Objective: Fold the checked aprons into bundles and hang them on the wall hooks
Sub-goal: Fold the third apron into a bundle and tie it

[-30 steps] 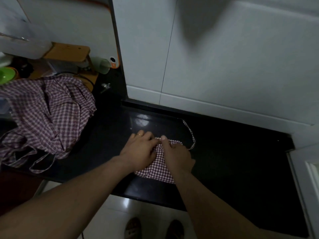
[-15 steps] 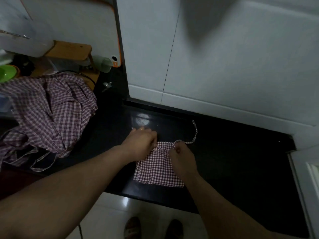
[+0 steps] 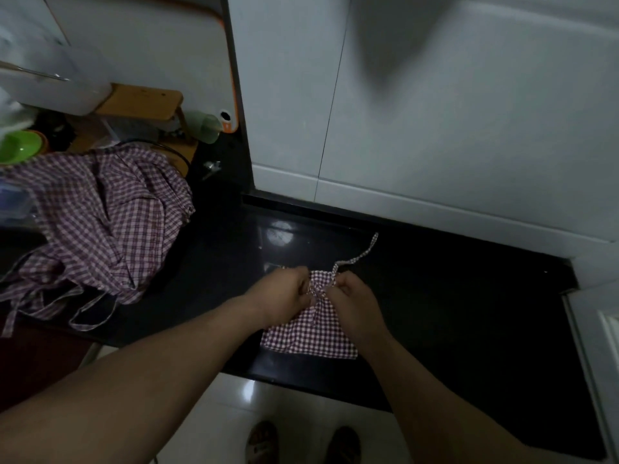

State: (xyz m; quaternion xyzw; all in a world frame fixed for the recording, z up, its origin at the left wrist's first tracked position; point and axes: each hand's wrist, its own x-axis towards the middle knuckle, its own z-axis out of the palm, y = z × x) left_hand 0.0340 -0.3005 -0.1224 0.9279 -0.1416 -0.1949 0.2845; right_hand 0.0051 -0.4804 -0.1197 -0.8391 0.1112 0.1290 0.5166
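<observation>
I'd call this roughly halfway through the first one. The small folded bundle of purple-and-white checked apron cloth (image 3: pixel 311 333) lies flat on the glossy black countertop (image 3: pixel 469 313), right under both sets of fingers and reaching back from them toward the person. The left hand (image 3: pixel 284 294) and the right hand (image 3: pixel 356 301) are both curled in tight at the bundle's far edge, knuckles almost touching. Between them they pinch the gathered cloth and what looks like the thin checked tie strap (image 3: pixel 360 256). The fingertips themselves are tucked under, so I can't tell exactly which bit each one has. The loose end of that strap trails away beyond the right fingers toward the white tiled wall (image 3: pixel 435 145). My read is that the folding on this one is basically done and it's being tied or cinched, so the knot isn't finished and it isn't hung yet. Well off to the left of the left fingers sits a big crumpled heap of the same checked apron cloth (image 3: pixel 100 222), straps dangling over the counter edge, totally unfolded, so that's at least one more to go. No wall hooks in view anywhere, so I can't say where the bundles end up. Beyond the heap there's a bright green bowl (image 3: pixel 16 150) and a pale green translucent cup (image 3: pixel 207 128), nothing to do with the job.
</observation>
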